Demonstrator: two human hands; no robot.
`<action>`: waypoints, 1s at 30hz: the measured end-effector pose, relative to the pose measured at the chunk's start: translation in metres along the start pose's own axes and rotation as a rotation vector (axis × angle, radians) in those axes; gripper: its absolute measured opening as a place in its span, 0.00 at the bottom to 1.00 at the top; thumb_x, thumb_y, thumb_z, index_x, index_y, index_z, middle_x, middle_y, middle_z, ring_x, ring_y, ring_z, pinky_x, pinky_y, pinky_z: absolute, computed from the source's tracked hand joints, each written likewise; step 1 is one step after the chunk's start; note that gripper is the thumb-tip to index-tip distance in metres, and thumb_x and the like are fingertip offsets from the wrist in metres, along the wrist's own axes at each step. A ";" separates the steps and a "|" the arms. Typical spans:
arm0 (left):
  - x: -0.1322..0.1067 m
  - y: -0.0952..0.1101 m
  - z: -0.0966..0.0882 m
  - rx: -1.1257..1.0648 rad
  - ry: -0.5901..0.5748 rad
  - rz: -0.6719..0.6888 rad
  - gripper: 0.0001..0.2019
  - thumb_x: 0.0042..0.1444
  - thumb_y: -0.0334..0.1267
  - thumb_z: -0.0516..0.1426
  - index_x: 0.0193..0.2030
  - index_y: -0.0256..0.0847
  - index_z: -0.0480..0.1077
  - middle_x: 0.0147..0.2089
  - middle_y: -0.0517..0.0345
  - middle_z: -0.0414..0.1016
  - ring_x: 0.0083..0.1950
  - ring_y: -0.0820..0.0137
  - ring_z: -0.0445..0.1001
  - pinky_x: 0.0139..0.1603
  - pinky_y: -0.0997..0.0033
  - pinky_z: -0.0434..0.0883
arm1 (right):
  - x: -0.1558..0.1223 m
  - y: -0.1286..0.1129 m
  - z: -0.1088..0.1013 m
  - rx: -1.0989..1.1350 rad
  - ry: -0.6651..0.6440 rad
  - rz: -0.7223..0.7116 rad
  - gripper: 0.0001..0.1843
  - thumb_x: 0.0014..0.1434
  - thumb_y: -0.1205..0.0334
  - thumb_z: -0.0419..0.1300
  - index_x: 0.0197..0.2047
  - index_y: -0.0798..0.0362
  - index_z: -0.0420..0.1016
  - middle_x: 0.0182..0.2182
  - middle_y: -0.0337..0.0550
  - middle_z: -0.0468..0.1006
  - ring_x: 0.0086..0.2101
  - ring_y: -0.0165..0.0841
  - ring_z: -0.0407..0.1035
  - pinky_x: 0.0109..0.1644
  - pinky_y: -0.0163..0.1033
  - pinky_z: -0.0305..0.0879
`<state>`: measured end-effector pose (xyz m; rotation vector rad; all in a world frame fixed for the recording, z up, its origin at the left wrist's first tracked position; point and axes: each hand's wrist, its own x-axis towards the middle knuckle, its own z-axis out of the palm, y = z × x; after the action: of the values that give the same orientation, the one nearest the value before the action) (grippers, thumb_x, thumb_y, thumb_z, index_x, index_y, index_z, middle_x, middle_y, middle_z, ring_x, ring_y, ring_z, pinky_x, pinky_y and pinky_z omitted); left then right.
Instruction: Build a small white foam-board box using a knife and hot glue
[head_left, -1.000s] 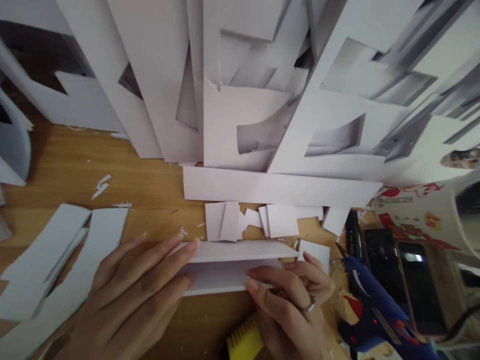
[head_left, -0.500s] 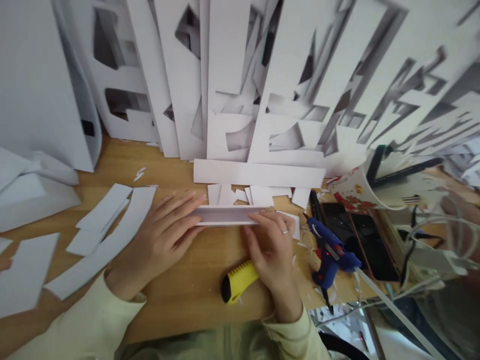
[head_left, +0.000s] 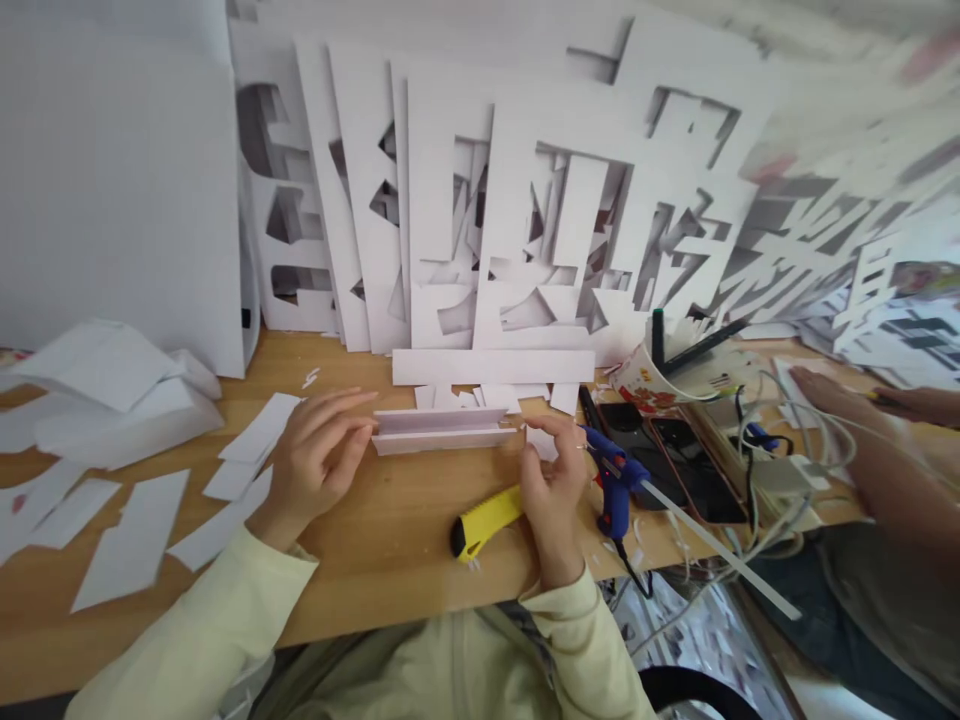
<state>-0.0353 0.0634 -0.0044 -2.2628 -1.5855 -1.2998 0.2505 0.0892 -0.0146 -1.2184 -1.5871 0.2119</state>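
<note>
A long white foam-board channel (head_left: 442, 440) with raised sides lies on the wooden table between my hands. My left hand (head_left: 319, 460) is at its left end, thumb and fingers apart, fingertips beside or just touching the edge. Off the right end, my right hand (head_left: 555, 480) has its thumb and index finger curved and parted, with nothing visibly held. Beneath that hand lies a yellow utility knife (head_left: 487, 522), partly covered by it. A blue glue gun (head_left: 615, 475) with a long white glue stick rests just right of my right hand.
White boards with cut-out shapes (head_left: 517, 220) lean along the back. A flat white strip (head_left: 495, 367) and scraps lie before them. Loose white pieces (head_left: 139, 535) cover the left. Phones (head_left: 694, 465), a paper tub (head_left: 652, 375) and cables are right, near another person's arm (head_left: 870, 430).
Both hands have drawn away from the middle of the channel toward its ends, and the fingers have come off it. The camera view has tilted up and shifted, showing another person at right.
</note>
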 end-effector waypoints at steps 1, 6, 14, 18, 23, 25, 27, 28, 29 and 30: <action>0.000 -0.001 0.000 0.023 0.002 0.031 0.06 0.65 0.34 0.57 0.40 0.46 0.76 0.53 0.54 0.84 0.58 0.57 0.80 0.60 0.48 0.77 | 0.000 0.000 0.000 -0.009 -0.026 -0.004 0.16 0.57 0.69 0.55 0.46 0.49 0.77 0.42 0.43 0.81 0.45 0.43 0.71 0.53 0.51 0.64; 0.000 -0.003 0.004 0.164 0.016 0.190 0.02 0.61 0.35 0.62 0.39 0.46 0.74 0.53 0.51 0.83 0.56 0.53 0.80 0.57 0.46 0.75 | 0.000 0.000 0.002 -0.081 -0.128 -0.011 0.19 0.54 0.69 0.55 0.48 0.50 0.78 0.42 0.43 0.82 0.47 0.45 0.70 0.54 0.53 0.60; -0.003 0.000 0.005 0.246 0.017 0.186 0.04 0.62 0.33 0.62 0.38 0.46 0.72 0.50 0.52 0.83 0.54 0.55 0.78 0.56 0.47 0.69 | -0.007 0.005 0.007 -0.172 -0.188 0.012 0.13 0.57 0.68 0.57 0.43 0.47 0.78 0.41 0.41 0.84 0.47 0.46 0.70 0.56 0.55 0.52; -0.004 -0.002 0.008 0.258 0.039 0.212 0.06 0.65 0.33 0.60 0.34 0.45 0.73 0.48 0.52 0.82 0.51 0.55 0.78 0.54 0.49 0.65 | -0.008 0.008 0.010 -0.182 -0.181 0.052 0.13 0.58 0.67 0.56 0.42 0.47 0.79 0.40 0.42 0.84 0.46 0.46 0.71 0.56 0.55 0.52; -0.004 -0.002 0.009 0.270 0.052 0.225 0.08 0.64 0.32 0.61 0.33 0.45 0.74 0.47 0.50 0.82 0.50 0.53 0.76 0.53 0.49 0.63 | -0.007 0.010 0.009 -0.196 -0.191 0.050 0.14 0.57 0.67 0.57 0.43 0.46 0.80 0.39 0.41 0.85 0.44 0.45 0.72 0.54 0.53 0.53; -0.003 0.000 0.009 0.267 0.053 0.219 0.08 0.65 0.33 0.61 0.33 0.45 0.73 0.47 0.50 0.81 0.51 0.53 0.76 0.52 0.49 0.63 | -0.007 0.010 0.010 -0.195 -0.194 0.048 0.13 0.58 0.66 0.57 0.43 0.45 0.80 0.39 0.41 0.85 0.44 0.45 0.72 0.53 0.52 0.52; -0.003 0.001 0.009 0.261 0.046 0.214 0.08 0.65 0.33 0.61 0.33 0.45 0.73 0.47 0.50 0.81 0.50 0.54 0.76 0.52 0.50 0.63 | -0.007 0.009 0.010 -0.188 -0.191 0.045 0.12 0.59 0.65 0.57 0.43 0.46 0.80 0.39 0.41 0.85 0.44 0.45 0.72 0.54 0.53 0.52; -0.003 0.001 0.008 0.258 0.042 0.213 0.08 0.66 0.34 0.60 0.33 0.45 0.73 0.47 0.50 0.81 0.51 0.54 0.76 0.52 0.50 0.63 | -0.007 0.009 0.010 -0.184 -0.191 0.043 0.12 0.60 0.65 0.57 0.43 0.46 0.79 0.40 0.41 0.86 0.44 0.46 0.72 0.54 0.53 0.52; -0.003 0.001 0.008 0.256 0.038 0.212 0.08 0.66 0.34 0.61 0.33 0.45 0.73 0.47 0.50 0.81 0.51 0.55 0.76 0.52 0.50 0.63 | -0.007 0.009 0.010 -0.181 -0.191 0.041 0.12 0.60 0.65 0.57 0.43 0.46 0.79 0.41 0.41 0.86 0.45 0.46 0.72 0.55 0.53 0.51; -0.003 0.001 0.008 0.255 0.034 0.209 0.08 0.66 0.34 0.61 0.33 0.45 0.73 0.47 0.50 0.81 0.51 0.55 0.76 0.52 0.50 0.63 | -0.007 0.008 0.010 -0.179 -0.192 0.039 0.12 0.61 0.64 0.57 0.44 0.46 0.79 0.41 0.41 0.86 0.45 0.46 0.72 0.55 0.53 0.51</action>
<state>-0.0299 0.0651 -0.0110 -2.1677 -1.3703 -1.0157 0.2467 0.0915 -0.0287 -1.4015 -1.7797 0.2208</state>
